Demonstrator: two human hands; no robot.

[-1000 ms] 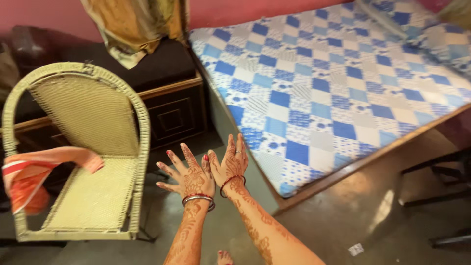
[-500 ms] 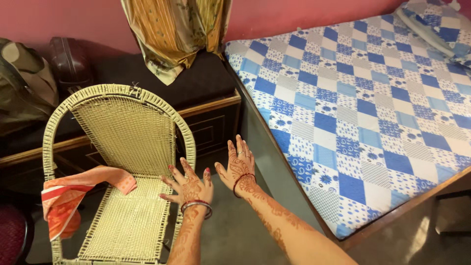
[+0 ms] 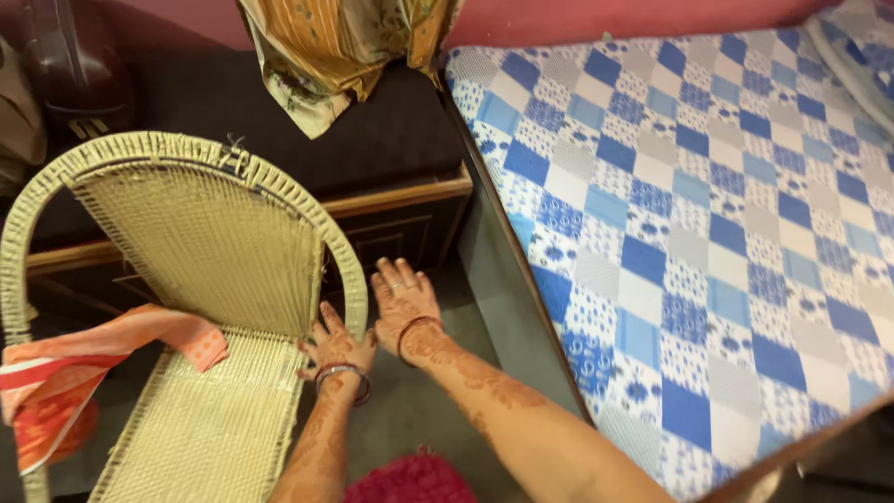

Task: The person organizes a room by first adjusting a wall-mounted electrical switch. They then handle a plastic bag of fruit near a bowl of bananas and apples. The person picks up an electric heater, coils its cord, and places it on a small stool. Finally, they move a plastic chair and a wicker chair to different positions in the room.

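Two hands spread, grasping nothing: left hand point(image 3: 337, 346) touching wicker chair point(image 3: 200, 270) frame, right hand point(image 3: 401, 296) beside.

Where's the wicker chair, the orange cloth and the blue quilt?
wicker chair point(image 3: 200, 233), head view, middle of the woven backrest.
orange cloth point(image 3: 121, 340), head view, the fold draped over the armrest.
blue quilt point(image 3: 708, 214), head view, a central patch.

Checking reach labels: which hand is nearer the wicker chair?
Left. The left hand is at the wicker chair, by its seat's right edge; the right hand is open beside the frame, toward the bed.
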